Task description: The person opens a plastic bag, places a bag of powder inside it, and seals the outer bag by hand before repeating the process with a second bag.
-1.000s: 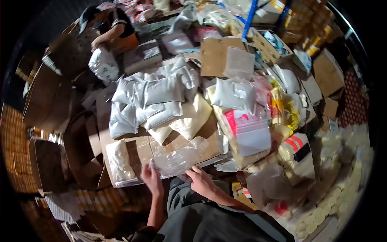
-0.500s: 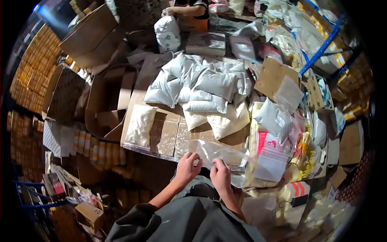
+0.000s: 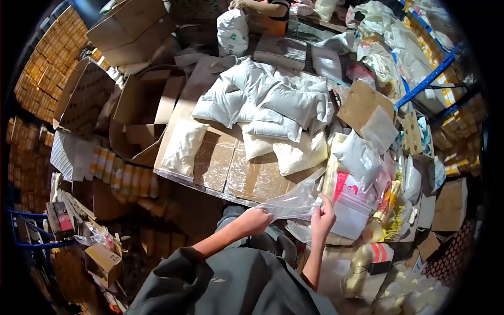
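Observation:
A clear plastic bag (image 3: 292, 203) is stretched between my two hands at the near edge of the work table. My left hand (image 3: 254, 220) is closed on its left end, and my right hand (image 3: 323, 214) pinches its right end. Just beyond the bag lie cream-coloured filled bags (image 3: 300, 154) and a heap of white filled pouches (image 3: 262, 94). One pale filled bag (image 3: 184, 148) lies apart on the cardboard table top (image 3: 218, 167), to the left. White zip bags (image 3: 349, 218) lie close to my right hand.
Open cardboard boxes (image 3: 144, 113) stand left of the table, beside stacked orange-labelled containers (image 3: 50, 63). A blue rack post (image 3: 428, 81) rises at the right. Across the table, another person's hand (image 3: 239, 4) is by a white sack (image 3: 232, 34).
My hands have moved apart, the right one going rightward, and the clear bag is now pulled out wide between them. The view has shifted slightly.

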The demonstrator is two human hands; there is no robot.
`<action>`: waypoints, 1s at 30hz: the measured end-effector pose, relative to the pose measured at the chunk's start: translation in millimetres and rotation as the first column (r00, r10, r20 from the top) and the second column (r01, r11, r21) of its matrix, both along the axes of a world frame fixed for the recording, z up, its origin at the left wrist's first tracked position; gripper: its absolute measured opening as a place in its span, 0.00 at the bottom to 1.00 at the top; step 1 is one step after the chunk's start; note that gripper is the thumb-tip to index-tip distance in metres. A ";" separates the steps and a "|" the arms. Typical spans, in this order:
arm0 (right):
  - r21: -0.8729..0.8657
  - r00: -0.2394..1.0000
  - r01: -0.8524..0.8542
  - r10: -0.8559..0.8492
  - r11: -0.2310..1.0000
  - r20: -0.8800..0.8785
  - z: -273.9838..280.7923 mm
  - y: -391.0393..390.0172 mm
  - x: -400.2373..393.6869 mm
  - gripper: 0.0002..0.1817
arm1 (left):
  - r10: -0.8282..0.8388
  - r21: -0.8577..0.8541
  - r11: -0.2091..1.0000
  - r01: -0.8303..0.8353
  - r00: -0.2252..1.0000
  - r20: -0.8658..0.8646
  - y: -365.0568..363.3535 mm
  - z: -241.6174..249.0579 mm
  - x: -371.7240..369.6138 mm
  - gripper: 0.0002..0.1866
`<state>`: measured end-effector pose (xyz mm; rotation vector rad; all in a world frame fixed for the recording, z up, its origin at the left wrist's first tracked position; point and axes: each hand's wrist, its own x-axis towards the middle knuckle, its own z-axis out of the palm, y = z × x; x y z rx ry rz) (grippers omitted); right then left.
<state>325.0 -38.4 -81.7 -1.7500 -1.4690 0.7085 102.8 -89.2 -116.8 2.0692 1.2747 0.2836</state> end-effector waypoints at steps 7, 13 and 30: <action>-0.110 0.938 -0.163 0.188 0.981 0.291 -54.2 -11.7 23.4 0.08 | -0.387 0.097 0.897 0.431 0.872 -0.300 0.9 26.6 19.9 0.06; -0.264 0.892 -0.294 0.363 0.919 0.270 -77.9 -10.2 28.6 0.07 | -0.600 0.154 0.732 0.664 0.735 -0.316 -8.1 23.9 44.7 0.12; -0.205 0.977 -0.189 0.205 0.960 0.057 -68.5 34.1 121.3 0.09 | -0.741 0.070 0.645 0.761 0.645 -0.186 17.7 46.6 59.6 0.08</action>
